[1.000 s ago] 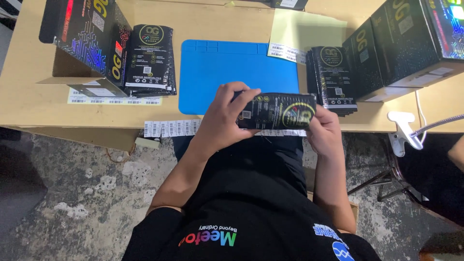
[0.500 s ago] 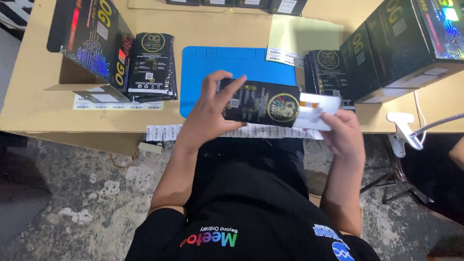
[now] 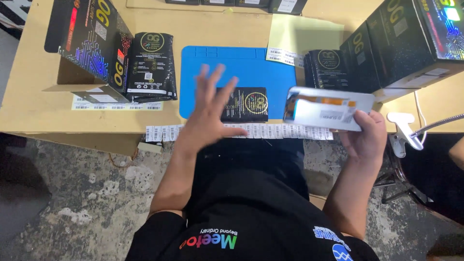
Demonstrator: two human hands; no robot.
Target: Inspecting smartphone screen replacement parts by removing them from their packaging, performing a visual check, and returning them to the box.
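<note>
A flat silver-white pack (image 3: 328,108), rectangular with a glossy, reflective face and an orange strip along its upper edge, sits in the right hand (image 3: 366,137). The fingers curl under its right end and the thumb presses on top, so the pack is firmly gripped and held level just above the near edge of the table (image 3: 34,104).

Just left of it a small black pouch (image 3: 245,104), matte with a gold round emblem, lies flat on the smooth blue mat (image 3: 232,65), at the mat's near edge. The left hand (image 3: 210,113) hovers over the pouch's left end with fingers spread wide and blurred, holding nothing; whether it touches the pouch cannot be told.

A long paper strip of barcode stickers (image 3: 270,130) runs along the table's edge beneath both hands. To the left stands a glossy black box (image 3: 92,41) with a stack of black pouches (image 3: 151,65) beside it. To the right are more black boxes (image 3: 406,41) and another pouch stack (image 3: 328,67). The table is pale wood; below it the floor (image 3: 72,203) is rough, mottled concrete.
</note>
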